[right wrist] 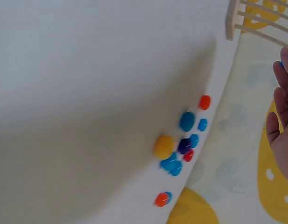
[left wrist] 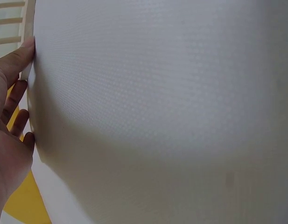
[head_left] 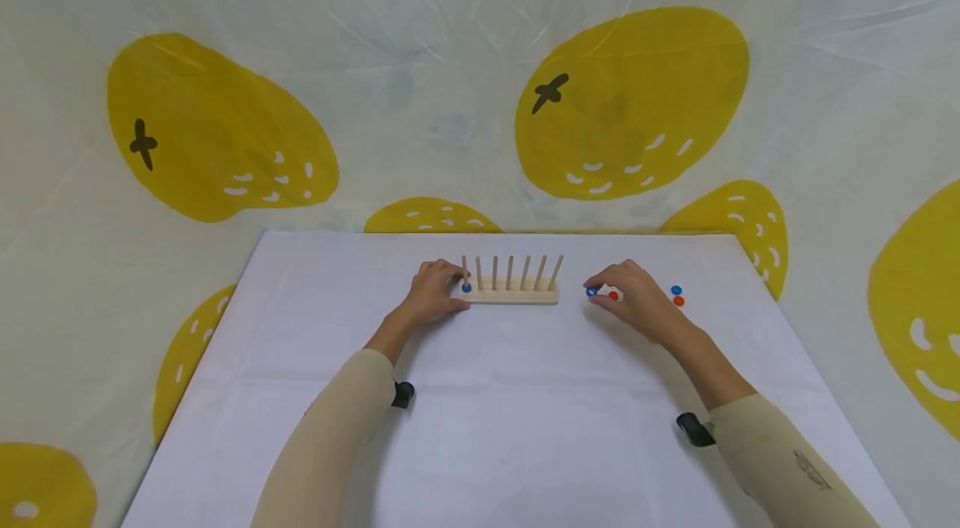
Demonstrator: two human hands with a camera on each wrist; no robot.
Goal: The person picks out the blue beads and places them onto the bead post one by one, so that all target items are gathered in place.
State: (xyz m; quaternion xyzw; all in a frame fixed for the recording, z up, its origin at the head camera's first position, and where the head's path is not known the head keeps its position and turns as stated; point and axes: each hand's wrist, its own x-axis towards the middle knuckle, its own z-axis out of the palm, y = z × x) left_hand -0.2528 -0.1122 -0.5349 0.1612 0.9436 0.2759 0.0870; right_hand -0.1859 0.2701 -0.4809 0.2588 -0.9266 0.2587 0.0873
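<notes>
A wooden peg rack with a row of upright pegs stands near the back of the table. One blue bead sits low at its leftmost peg. My left hand grips the rack's left end, the thumb along the front edge; in the left wrist view the thumb lies against the wooden base. To the right of the rack, my right hand pinches a small blue bead between thumb and fingertip, slightly above the table. In the right wrist view the fingers mostly hide this blue bead.
A red bead lies by the right hand. Farther right are a blue bead and an orange-red one. The right wrist view shows several more beads, including a yellow one. A patterned cloth hangs behind the white table.
</notes>
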